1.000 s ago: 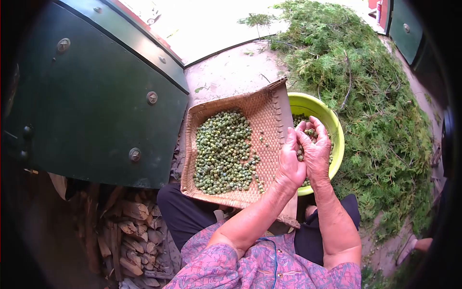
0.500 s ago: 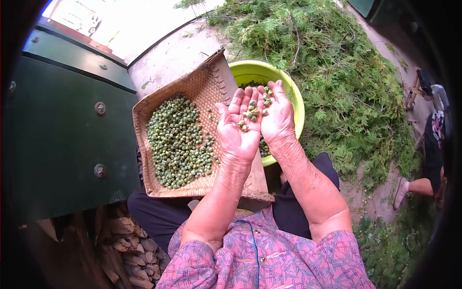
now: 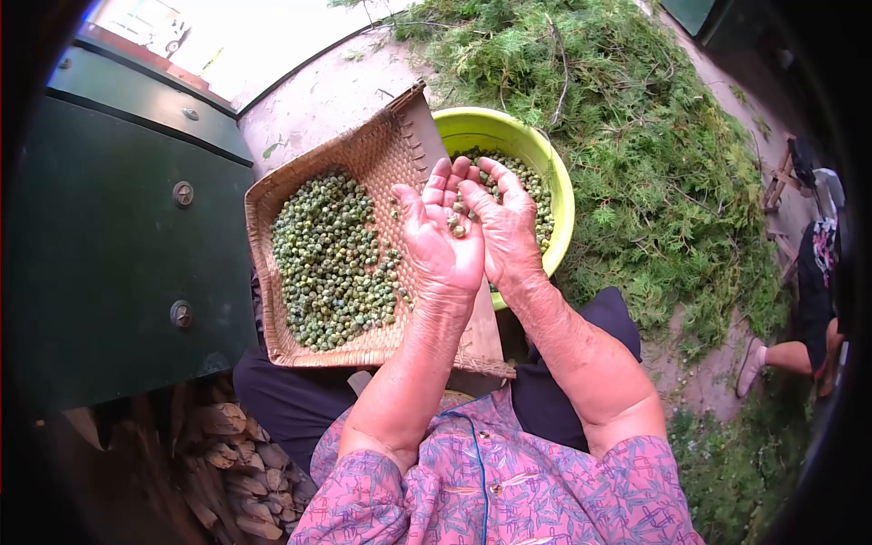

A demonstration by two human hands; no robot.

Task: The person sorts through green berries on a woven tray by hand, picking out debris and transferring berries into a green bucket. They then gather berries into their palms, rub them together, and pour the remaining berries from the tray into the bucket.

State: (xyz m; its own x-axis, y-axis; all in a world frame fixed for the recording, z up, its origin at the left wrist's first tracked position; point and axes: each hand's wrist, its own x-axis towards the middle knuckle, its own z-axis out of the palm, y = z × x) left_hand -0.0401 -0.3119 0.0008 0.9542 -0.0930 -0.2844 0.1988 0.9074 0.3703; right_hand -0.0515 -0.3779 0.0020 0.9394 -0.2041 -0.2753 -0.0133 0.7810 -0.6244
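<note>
My left hand (image 3: 442, 250) is palm up over the inner edge of the basket, cradling a few small round green cones (image 3: 459, 230) with its fingers loosely apart. Against its side rests my right hand (image 3: 510, 232), turned partly over, its thumb and fingertips stretched above the left palm. Nothing shows gripped in the right hand, though its inner side is hidden. Many more green cones lie in the woven basket tray (image 3: 386, 150) at my left. Partly behind my hands stands a yellow-green tub (image 3: 565, 204), also holding cones.
A large heap of cut evergreen branches (image 3: 636, 182) covers the ground at the right. A dark green metal box (image 3: 118, 245) stands at the left, with split firewood (image 3: 245, 481) below it. Another person's leg (image 3: 786, 356) shows at the far right.
The right hand has turned from palm up to partly over, its fingers now above the left palm. Fewer cones show in the hands, and more of the cones in the tub are visible.
</note>
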